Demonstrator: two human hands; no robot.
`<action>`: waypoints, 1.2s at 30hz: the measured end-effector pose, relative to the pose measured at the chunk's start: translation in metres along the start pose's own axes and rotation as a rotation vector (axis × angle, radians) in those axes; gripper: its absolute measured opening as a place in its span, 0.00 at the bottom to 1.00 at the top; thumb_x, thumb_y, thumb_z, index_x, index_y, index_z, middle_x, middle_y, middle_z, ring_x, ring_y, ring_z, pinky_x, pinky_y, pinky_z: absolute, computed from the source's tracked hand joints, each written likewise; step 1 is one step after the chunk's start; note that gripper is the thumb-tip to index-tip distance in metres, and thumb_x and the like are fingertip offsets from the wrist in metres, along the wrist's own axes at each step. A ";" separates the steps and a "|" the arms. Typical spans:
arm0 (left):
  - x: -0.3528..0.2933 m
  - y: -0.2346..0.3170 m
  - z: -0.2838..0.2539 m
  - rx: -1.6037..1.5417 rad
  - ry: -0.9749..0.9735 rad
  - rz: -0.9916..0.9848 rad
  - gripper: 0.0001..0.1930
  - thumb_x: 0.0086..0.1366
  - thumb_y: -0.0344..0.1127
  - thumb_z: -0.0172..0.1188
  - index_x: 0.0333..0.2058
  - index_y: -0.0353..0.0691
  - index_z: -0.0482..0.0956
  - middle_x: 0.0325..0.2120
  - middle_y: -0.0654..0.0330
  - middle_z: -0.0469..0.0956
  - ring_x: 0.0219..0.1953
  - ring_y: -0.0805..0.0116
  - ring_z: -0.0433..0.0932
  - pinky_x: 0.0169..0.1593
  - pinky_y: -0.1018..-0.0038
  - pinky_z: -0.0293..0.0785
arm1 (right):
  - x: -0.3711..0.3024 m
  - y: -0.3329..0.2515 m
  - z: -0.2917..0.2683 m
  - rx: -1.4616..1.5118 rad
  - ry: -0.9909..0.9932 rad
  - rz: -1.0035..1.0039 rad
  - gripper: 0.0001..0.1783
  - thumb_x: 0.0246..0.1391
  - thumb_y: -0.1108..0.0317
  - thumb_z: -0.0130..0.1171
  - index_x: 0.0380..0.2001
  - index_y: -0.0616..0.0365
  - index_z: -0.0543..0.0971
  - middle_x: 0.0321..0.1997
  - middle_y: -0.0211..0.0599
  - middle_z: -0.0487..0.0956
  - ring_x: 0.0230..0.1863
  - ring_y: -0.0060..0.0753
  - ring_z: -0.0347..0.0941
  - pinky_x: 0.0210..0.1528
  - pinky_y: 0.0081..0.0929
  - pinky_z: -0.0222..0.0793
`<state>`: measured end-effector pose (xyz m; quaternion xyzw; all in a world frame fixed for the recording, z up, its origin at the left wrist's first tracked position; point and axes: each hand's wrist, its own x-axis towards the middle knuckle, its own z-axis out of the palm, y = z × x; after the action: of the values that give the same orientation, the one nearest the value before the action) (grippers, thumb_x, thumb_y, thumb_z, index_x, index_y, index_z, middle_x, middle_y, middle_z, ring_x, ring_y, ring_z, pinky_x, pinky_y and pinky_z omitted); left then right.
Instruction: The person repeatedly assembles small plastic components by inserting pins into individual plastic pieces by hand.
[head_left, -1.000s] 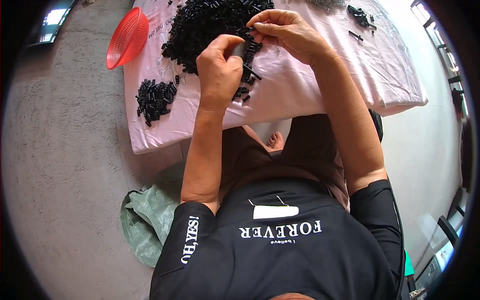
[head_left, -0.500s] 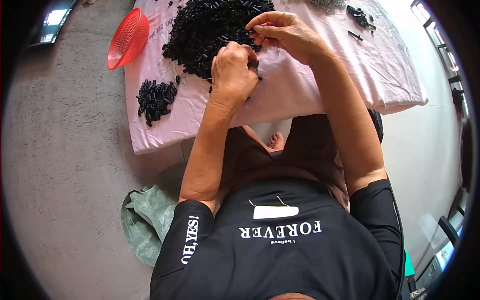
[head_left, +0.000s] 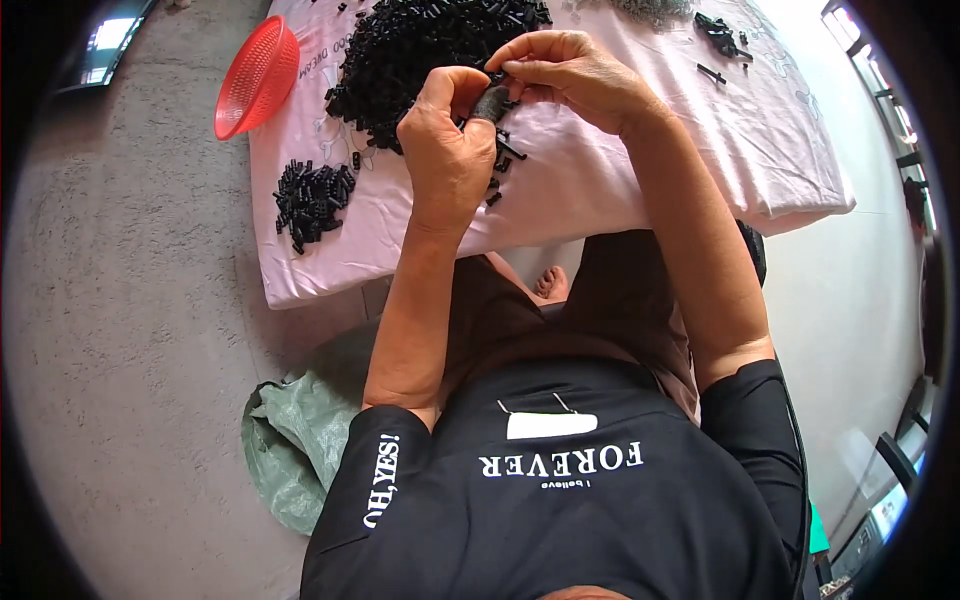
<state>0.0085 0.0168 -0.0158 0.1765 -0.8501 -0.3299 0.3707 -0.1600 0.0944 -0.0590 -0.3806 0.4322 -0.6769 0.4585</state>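
Observation:
A large heap of small black cylindrical parts [head_left: 400,70] covers the far middle of the pink cloth. At its near right edge my left hand [head_left: 450,135] and my right hand [head_left: 580,80] meet fingertip to fingertip. Both are closed in a pinch around something small and dark, mostly hidden by the fingers. A dark grey cover [head_left: 490,104] wraps my left thumb. Just under the hands lie a few loose black pieces [head_left: 508,148]. To the left, near the table's edge, sits a smaller pile of black tubes [head_left: 312,200].
A red perforated basket [head_left: 258,80] leans at the left edge of the pink-covered table [head_left: 590,190]. Far right are a small group of black parts [head_left: 720,36] and a pile of small grey pieces [head_left: 652,10]. A green sack [head_left: 295,450] lies on the floor at left.
My left hand has turned and risen from the near side of the heap to meet my right fingertips, uncovering loose black pieces below. My right hand has barely moved.

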 end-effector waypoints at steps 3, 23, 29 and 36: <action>-0.001 0.000 0.001 -0.033 0.002 -0.008 0.13 0.50 0.16 0.54 0.35 0.34 0.76 0.27 0.56 0.80 0.30 0.68 0.80 0.38 0.73 0.76 | -0.001 0.000 0.001 0.005 -0.033 -0.008 0.12 0.61 0.66 0.59 0.45 0.59 0.81 0.33 0.27 0.79 0.36 0.15 0.74 0.42 0.15 0.72; -0.002 0.008 -0.011 0.037 -0.048 0.107 0.10 0.49 0.15 0.57 0.30 0.33 0.77 0.24 0.56 0.77 0.26 0.70 0.77 0.35 0.76 0.75 | -0.005 -0.007 0.012 -0.220 -0.071 -0.110 0.08 0.60 0.69 0.59 0.39 0.58 0.83 0.29 0.23 0.78 0.31 0.12 0.72 0.35 0.13 0.68; 0.006 0.006 -0.012 -0.096 -0.078 0.108 0.10 0.49 0.17 0.60 0.31 0.33 0.77 0.23 0.58 0.77 0.26 0.71 0.77 0.36 0.75 0.75 | -0.003 -0.006 0.007 0.025 -0.127 -0.072 0.09 0.61 0.66 0.60 0.42 0.56 0.81 0.33 0.21 0.77 0.34 0.12 0.71 0.38 0.14 0.69; 0.011 0.018 -0.015 -0.104 -0.076 0.098 0.14 0.51 0.22 0.66 0.38 0.35 0.79 0.28 0.60 0.77 0.31 0.71 0.77 0.37 0.76 0.75 | -0.003 -0.005 0.004 0.104 -0.172 -0.078 0.10 0.62 0.64 0.59 0.45 0.53 0.75 0.37 0.22 0.75 0.38 0.11 0.70 0.44 0.13 0.69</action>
<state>0.0110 0.0172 0.0098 0.1025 -0.8530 -0.3615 0.3623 -0.1567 0.0974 -0.0537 -0.4293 0.3405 -0.6806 0.4864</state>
